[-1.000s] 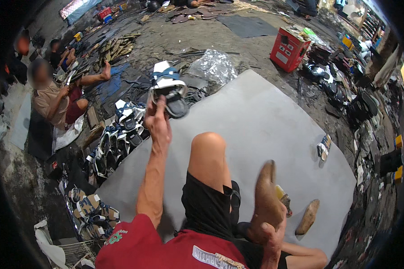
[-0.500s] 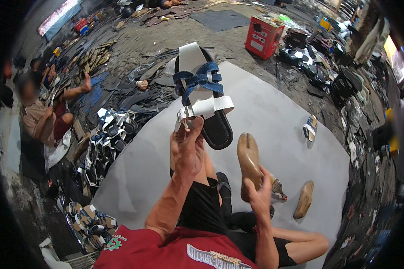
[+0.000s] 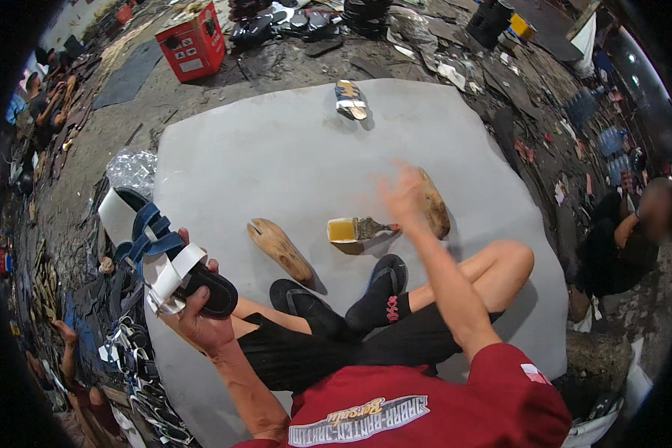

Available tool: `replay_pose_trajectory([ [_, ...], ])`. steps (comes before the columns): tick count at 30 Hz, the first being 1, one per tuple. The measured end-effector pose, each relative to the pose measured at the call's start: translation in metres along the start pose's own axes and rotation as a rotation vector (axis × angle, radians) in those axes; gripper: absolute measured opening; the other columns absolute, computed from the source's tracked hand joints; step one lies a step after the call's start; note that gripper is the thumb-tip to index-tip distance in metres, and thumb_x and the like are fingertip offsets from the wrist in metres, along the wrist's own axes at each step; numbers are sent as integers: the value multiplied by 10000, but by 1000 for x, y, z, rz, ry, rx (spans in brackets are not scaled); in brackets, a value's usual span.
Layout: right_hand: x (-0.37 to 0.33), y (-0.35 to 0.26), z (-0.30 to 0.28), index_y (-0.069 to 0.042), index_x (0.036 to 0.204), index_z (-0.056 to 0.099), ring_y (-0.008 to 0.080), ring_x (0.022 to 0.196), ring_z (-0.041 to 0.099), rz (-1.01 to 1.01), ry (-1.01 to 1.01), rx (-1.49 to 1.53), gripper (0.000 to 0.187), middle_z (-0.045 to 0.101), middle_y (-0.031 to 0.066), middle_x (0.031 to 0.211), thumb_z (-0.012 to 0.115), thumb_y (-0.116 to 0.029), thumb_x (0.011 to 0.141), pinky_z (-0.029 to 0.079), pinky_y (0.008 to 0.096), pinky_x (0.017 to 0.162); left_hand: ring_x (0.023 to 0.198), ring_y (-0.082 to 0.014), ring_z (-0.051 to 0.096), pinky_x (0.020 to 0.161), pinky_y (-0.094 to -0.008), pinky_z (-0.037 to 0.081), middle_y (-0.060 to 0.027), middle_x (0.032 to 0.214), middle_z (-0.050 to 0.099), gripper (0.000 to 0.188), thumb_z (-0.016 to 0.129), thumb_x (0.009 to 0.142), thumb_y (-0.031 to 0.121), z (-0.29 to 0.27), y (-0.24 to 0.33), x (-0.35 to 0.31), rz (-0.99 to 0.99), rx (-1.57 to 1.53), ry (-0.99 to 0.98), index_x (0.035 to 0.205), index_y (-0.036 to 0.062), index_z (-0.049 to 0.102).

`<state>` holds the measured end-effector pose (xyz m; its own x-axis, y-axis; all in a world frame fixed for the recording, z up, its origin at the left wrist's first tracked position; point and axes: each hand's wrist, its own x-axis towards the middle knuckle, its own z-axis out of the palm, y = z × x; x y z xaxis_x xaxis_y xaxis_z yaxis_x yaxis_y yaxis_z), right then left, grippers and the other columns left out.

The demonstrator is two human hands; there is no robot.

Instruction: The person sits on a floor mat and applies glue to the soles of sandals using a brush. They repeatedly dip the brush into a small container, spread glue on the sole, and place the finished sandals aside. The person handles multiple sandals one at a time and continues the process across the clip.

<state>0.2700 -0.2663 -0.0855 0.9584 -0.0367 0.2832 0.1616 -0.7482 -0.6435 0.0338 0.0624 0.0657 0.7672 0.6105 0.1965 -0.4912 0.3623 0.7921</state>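
My left hand (image 3: 205, 317) grips a sandal (image 3: 164, 250) by its dark insole end, thumb on top. The sandal has white straps and crossed blue straps, and it is held up over the left edge of the grey sheet. Blurred by motion, my right hand (image 3: 403, 196) is over the sheet beside a wooden shoe last (image 3: 434, 205); its fingers are smeared. A second wooden shoe last (image 3: 278, 250) lies left of a small container of yellowish glue (image 3: 342, 231). A brush (image 3: 373, 228) with a red handle end lies against the container.
The grey sheet (image 3: 239, 149) spreads around my crossed legs. Near its far edge lies another strapped sandal piece (image 3: 350, 100). Clear plastic (image 3: 132, 172) and a pile of sandals (image 3: 138, 373) are at the left. A red box (image 3: 190, 46) stands beyond; a person (image 3: 631, 224) sits at the right.
My right hand has let go of the shoe last, which now lies on the sheet, and moved away from it. My left hand has lowered the sandal leftward. The view has turned right.
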Motion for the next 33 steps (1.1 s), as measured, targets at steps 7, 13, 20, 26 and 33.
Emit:
replay_pose_trajectory([
  [7, -25, 253, -60, -94, 1597, 415, 431, 1367, 567, 384, -274, -266, 895, 609, 255, 1454, 846, -333, 850, 457, 490, 1145, 1542, -504, 304, 1218, -697, 328, -339, 1694, 196, 1308, 721, 809, 800, 60, -16, 7, -252, -690, -300, 1683, 20, 140],
  [13, 1, 141, -66, 22, 1501, 498, 276, 1233, 652, 580, -331, 529, 683, 678, 169, 1335, 772, -285, 956, 544, 423, 1033, 1254, -422, 648, 1093, -565, 535, -323, 1522, 488, 960, 518, 1030, 672, 50, -36, 18, -317, -712, -67, 1631, -30, 257],
  [20, -71, -139, -160, -14, 1480, 558, 251, 1275, 637, 38, -686, 705, 629, 670, 151, 1366, 804, -122, 912, 470, 389, 1129, 1501, -395, 402, 1243, -651, 323, -220, 1608, 436, 812, 457, 1071, 651, 26, -37, 36, -256, -747, -71, 1640, 93, 305],
  [26, -138, -219, -129, -44, 1502, 580, 274, 1197, 696, -44, -684, 769, 645, 685, 215, 1342, 821, -92, 906, 537, 374, 1038, 1327, -412, 594, 1009, -552, 588, -282, 1537, 487, 835, 400, 1083, 625, 49, -33, 8, -315, -713, -127, 1577, -45, 338],
  [33, -158, -253, -73, -22, 1586, 426, 363, 1446, 498, -307, -459, 668, 763, 514, 227, 1533, 765, -59, 903, 400, 424, 1200, 1298, -300, 642, 1105, -423, 532, -194, 1473, 590, 602, 489, 1046, 355, 34, -16, -29, -292, -278, -21, 1488, -54, 508],
])
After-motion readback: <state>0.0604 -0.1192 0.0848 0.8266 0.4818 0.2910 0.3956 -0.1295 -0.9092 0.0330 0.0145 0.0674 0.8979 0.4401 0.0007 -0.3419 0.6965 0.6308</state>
